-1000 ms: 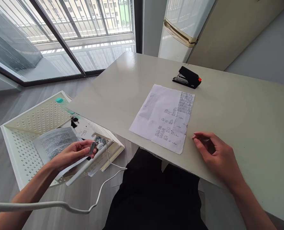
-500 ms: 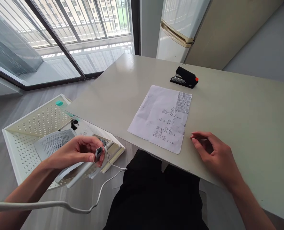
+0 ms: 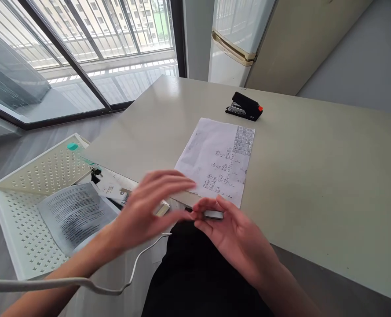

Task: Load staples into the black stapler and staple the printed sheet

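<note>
What I have in my view is a small strip of staples [image 3: 213, 215], a short, straight grey bar, narrow and roughly rectangular, with a pale, smooth upper face and a darker lower edge. It lies nearly level in my right hand [image 3: 241, 237], just off the near edge of the table [image 3: 314, 176]. That hand is cupped half-open, palm turned up, with the fingers curled around the strip; how firmly they press on it I cannot tell.

My left hand [image 3: 142, 211] is blurred and open, its fingers spread away from the thumb, and I see nothing in its grip. Its thumb tip reaches close to the right fingers, but I cannot tell whether they touch.

Beyond my hands, a creased sheet of paper [image 3: 215, 154] lies flat on the table, printed with small text and a darker block at its far right corner. A black stapler [image 3: 244, 105] with a red end sits just past it.

On my left, a perforated white basket [image 3: 15, 215] holds a curled printed page [image 3: 76, 215] and a set of keys [image 3: 96, 172]. A white cable [image 3: 137, 262] runs in front of it, and a refrigerator [image 3: 228, 66] stands behind the table.
</note>
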`<state>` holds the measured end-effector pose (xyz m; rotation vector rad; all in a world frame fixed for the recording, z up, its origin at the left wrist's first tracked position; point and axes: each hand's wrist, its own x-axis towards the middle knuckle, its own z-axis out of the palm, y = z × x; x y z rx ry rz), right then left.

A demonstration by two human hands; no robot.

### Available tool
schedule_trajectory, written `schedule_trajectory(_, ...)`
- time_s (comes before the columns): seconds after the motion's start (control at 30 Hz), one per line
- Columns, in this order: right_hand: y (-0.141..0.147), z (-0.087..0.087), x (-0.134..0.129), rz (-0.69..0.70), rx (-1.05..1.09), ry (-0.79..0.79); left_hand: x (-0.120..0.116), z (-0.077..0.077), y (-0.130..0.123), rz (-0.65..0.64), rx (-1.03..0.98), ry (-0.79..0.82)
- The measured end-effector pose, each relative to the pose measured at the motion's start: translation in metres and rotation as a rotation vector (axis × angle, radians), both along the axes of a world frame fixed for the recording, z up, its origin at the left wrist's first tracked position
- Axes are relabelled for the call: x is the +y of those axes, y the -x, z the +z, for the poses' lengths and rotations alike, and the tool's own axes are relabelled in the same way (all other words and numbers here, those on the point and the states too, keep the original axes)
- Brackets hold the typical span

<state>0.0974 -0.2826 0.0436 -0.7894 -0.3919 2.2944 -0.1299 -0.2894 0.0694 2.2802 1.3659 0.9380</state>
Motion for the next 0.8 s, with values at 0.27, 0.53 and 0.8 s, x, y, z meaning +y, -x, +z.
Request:
schedule_trajectory(0.27, -0.067, -0.004, 0.008, -0.119, -0.224, 0.096, -0.055, -0.111, 0.180, 0.824, 0.332, 0.299)
schedule_trajectory(0.53, -0.094, -0.004, 0.012, -0.109, -0.391, -0.014, -0.044, -0.233, 0.206, 0.703, 0.580, 0.708)
schedule_trajectory(0.8, -0.100, -0.006, 0.003, -0.126, -0.477, -0.052, -0.025, -0.253, 0.206, 0.839, 0.661, 0.774)
